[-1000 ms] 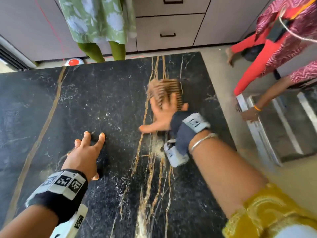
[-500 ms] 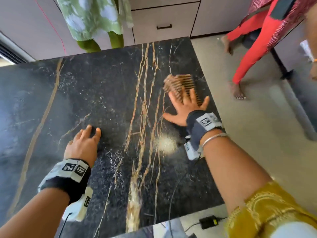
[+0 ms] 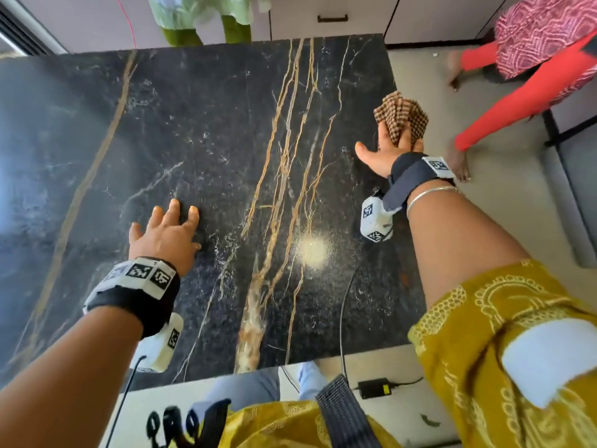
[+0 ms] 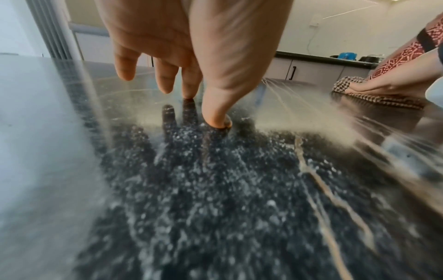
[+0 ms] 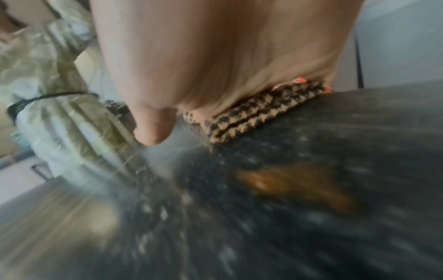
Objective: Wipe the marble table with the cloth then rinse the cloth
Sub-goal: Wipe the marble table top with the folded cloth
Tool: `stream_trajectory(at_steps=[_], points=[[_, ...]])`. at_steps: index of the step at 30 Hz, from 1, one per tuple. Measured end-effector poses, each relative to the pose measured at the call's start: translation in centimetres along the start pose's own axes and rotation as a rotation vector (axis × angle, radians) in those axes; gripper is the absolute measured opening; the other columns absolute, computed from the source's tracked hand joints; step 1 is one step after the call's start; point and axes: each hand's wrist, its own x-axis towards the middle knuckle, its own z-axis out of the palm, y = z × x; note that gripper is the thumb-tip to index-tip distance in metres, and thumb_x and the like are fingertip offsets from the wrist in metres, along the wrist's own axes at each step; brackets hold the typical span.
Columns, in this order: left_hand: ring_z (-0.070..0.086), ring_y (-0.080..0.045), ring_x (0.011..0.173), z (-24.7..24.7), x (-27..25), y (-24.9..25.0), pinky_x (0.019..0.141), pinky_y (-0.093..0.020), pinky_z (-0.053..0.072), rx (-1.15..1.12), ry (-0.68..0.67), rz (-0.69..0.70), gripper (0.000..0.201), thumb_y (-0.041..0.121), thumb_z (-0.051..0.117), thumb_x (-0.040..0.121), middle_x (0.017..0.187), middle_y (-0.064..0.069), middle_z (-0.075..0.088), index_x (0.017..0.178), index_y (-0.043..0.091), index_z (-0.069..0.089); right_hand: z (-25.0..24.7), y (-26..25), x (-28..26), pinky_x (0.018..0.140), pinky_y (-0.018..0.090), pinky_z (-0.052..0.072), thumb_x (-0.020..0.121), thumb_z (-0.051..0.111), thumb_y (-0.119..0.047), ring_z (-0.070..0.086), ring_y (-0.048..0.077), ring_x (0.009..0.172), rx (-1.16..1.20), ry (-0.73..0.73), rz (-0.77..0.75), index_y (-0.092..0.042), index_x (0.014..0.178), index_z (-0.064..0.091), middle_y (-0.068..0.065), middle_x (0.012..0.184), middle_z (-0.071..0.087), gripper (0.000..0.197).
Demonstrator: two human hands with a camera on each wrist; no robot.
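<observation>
Your right hand (image 3: 392, 150) presses flat and open on the cloth (image 3: 402, 116) at the bench's (image 3: 200, 130) right edge, so one more outward push could drop it, while your open left hand (image 3: 166, 236) only braces.

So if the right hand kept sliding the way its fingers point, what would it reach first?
Probably nothing solid: the right hand presses the brown checked cloth at the black marble table's right edge, so it would likely slide off over bare floor.

right wrist view blurred, cloth (image 3: 402, 116) part-hidden
</observation>
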Motion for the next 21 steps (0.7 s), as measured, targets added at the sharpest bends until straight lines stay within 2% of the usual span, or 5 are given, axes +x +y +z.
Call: stream_trajectory(at_steps=[5, 9, 13, 17, 21], points=[[0.001, -0.030, 0.144, 2.0, -2.7, 1.3, 0.113, -0.059, 0.009, -0.135, 0.006, -0.103, 0.058, 0.031, 0.032, 0.097, 0.157, -0.004, -0.005, 0.145, 0.039, 0.000, 2.3, 2.4, -4.0, 0.116, 0.056, 0.010, 0.070, 0.040, -0.084, -0.010, 0.045, 0.142, -0.134, 0.009, -0.035, -0.039, 0.146, -0.014, 0.004, 0.158, -0.018, 0.104], [0.001, -0.032, 0.144, 2.6, -3.1, 2.1, 0.113, -0.059, 0.008, -0.136, 0.010, -0.155, 0.062, 0.023, 0.034, 0.096, 0.157, -0.007, -0.006, 0.145, 0.037, -0.001, 3.8, 2.3, -7.6, 0.110, 0.068, 0.005, 0.059, 0.033, -0.093, -0.018, 0.047, 0.140, -0.167, -0.082, -0.089, -0.036, 0.146, -0.015, 0.004, 0.156, -0.023, 0.114], [0.011, -0.034, 0.142, 2.1, -3.5, 3.9, 0.112, -0.057, 0.015, -0.094, 0.004, -0.200, 0.063, 0.023, 0.037, 0.093, 0.156, -0.013, 0.004, 0.147, 0.029, 0.003, 6.5, -0.6, -11.1, 0.104, 0.075, 0.000, 0.054, 0.036, -0.095, -0.020, 0.050, 0.138, -0.282, -0.137, -0.289, -0.033, 0.146, -0.014, 0.008, 0.156, -0.024, 0.122], [0.018, -0.037, 0.137, 2.1, -5.0, 6.3, 0.107, -0.057, 0.027, -0.109, 0.064, -0.205, 0.066, 0.040, 0.045, 0.088, 0.153, -0.011, 0.013, 0.144, 0.020, 0.017, 9.3, -2.5, -14.1, 0.103, 0.076, 0.001, 0.058, 0.041, -0.092, -0.018, 0.049, 0.139, -0.395, -0.178, -0.486, -0.033, 0.148, -0.009, 0.007, 0.158, -0.018, 0.118], [0.006, -0.038, 0.142, 3.0, -7.6, 10.0, 0.110, -0.055, 0.022, -0.232, 0.056, -0.089, 0.076, 0.049, 0.055, 0.083, 0.157, -0.010, -0.005, 0.144, 0.026, 0.017, 11.1, 0.4, -15.4, 0.107, 0.071, 0.000, 0.071, 0.038, -0.084, -0.013, 0.040, 0.143, -0.447, -0.086, -0.606, -0.039, 0.147, -0.003, -0.001, 0.160, -0.008, 0.098]])
